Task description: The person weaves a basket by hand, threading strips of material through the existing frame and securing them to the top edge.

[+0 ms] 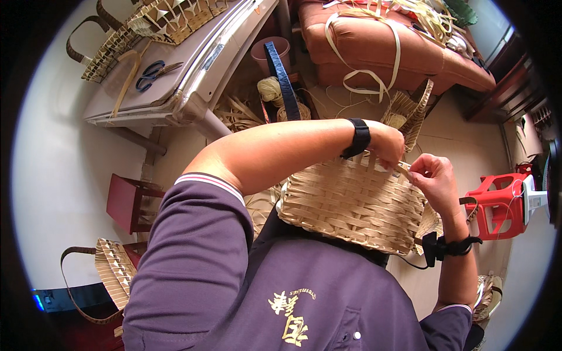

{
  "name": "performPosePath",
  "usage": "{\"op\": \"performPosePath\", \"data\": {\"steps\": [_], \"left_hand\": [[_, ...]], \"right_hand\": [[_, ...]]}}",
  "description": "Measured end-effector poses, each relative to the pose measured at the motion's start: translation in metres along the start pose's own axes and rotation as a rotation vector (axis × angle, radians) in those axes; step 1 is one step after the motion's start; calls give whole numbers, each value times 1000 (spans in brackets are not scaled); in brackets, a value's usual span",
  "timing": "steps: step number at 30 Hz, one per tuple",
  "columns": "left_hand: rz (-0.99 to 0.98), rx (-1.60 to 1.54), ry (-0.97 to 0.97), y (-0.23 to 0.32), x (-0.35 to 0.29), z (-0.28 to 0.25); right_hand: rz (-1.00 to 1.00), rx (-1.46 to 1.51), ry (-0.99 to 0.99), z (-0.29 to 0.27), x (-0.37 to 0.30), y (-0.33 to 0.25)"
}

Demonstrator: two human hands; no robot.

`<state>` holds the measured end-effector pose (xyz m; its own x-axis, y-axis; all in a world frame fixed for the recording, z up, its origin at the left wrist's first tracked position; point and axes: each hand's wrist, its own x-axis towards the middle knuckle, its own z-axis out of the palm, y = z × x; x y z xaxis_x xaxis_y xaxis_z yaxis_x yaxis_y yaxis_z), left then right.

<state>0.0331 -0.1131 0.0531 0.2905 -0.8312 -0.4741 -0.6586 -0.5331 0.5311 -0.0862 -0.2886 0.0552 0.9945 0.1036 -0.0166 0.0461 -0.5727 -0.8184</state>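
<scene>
The woven basket [351,202], its underside hidden, sits before the dark shirt [252,304]. At its far-right edge the right hand [436,175] pinches a strip [404,171]; the left hand's [386,143] grip I cannot tell. Floor [453,126] shows beyond.

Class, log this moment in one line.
left hand: at edge of tan woven basket; right hand: pinching flat tan strip; blue-handled scissors: on pale table

A home room given over to basket weaving, it appears
An upholstered sofa [345,50] bearing pale strips [430,20] looks domestic; woven baskets [175,23] and scissors [150,76] on the tabletop [155,98], plus more strips on the floor [445,131], show the craft.
</scene>
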Motion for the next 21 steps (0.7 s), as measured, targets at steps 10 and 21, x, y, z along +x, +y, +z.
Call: {"op": "performPosePath", "data": {"steps": [10,21], "left_hand": [[14,-119,-46,-18,-7,-3],[52,-529,-101,-32,-7,2]], "right_hand": [[-186,-588,92,28,12,-2],[-361,-559,208,39,5,-10]]}}
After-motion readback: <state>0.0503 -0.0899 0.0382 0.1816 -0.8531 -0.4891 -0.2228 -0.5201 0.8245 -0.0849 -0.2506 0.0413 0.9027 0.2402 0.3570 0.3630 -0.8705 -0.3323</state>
